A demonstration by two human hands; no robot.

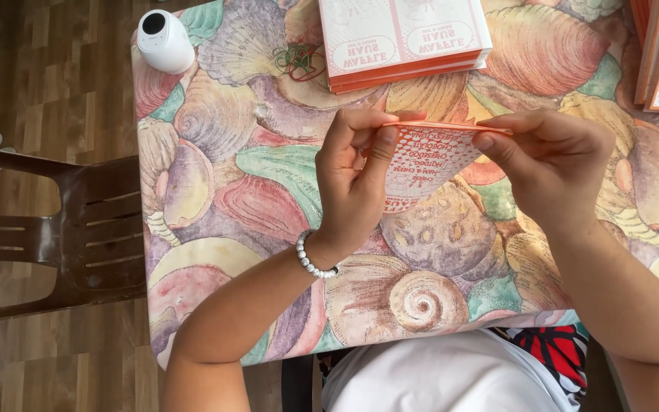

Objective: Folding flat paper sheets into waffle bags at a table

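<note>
Over the table w/ the seashell-print cloth [215,152], both hands hold one orange-and-white paper sleeve [425,164] just above the surface, approx. mid-table. Left hand [356,183] has thumb and fingers clamped on the sleeve's left edge; a white bead bracelet [313,263] sits on that wrist. Right hand [551,164] pinches the sleeve's top right edge, fingers together. Beyond the hands lies a flat stack of like sleeves [402,38] (rubber bands [299,61] just beside it), w/ a small white round device [163,40] at the table's far-left corner. A brown plastic chair [47,236] stands left of the table.
</note>
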